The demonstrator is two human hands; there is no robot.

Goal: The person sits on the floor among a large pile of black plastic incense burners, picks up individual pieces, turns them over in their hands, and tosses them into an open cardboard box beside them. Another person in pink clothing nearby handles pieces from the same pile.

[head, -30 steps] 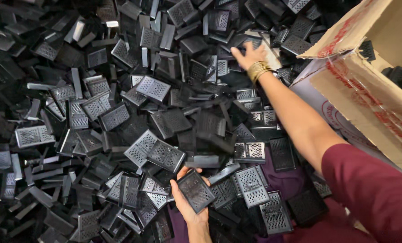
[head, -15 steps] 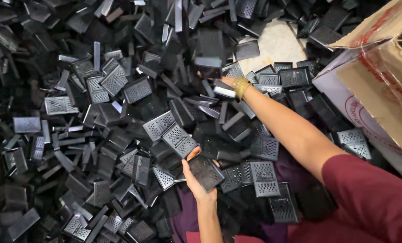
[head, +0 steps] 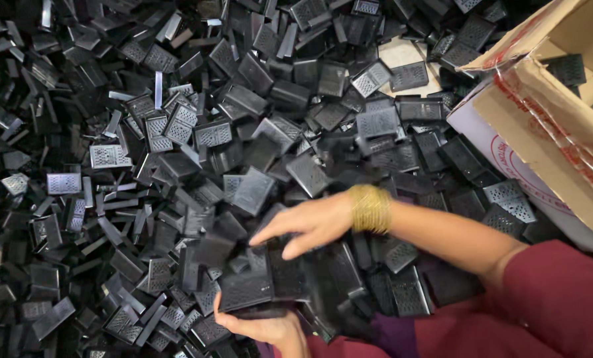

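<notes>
Across the left of my view lies the heap of black plastic pieces (head: 111, 152), flat rectangular shells with perforated grille faces, tumbled at every angle and covering whatever surface is under them.

Low in the middle, my left hand (head: 270, 326) comes up from the bottom edge, palm up, its grip closed under a small stack of black pieces (head: 257, 285). The stack lies flat with its long axis running left to right, tilted up a little toward the right, and my thumb curls over its near left edge.

Just above and to the right, my right hand (head: 306, 224) hovers with fingers spread and loosely curved, thumb pointing down at the top of the stack. That grip is apart and clamped on nothing; the fingertips sit just over the stack's right half, so this hand is the nearer free one and the stack lies directly below and slightly left of it. Whether the thumb actually touches the top piece I cannot tell, since the hand is motion-blurred. A gold bangle (head: 369, 208) circles the wrist, and a dark red sleeve (head: 562, 298) covers the arm further right.

At the far right stands an open cardboard box (head: 542, 126), flaps out, well apart from both hands. Inside it I see a couple of the same black pieces (head: 565, 68) near the top edge; the rest of its interior is out of view.
</notes>
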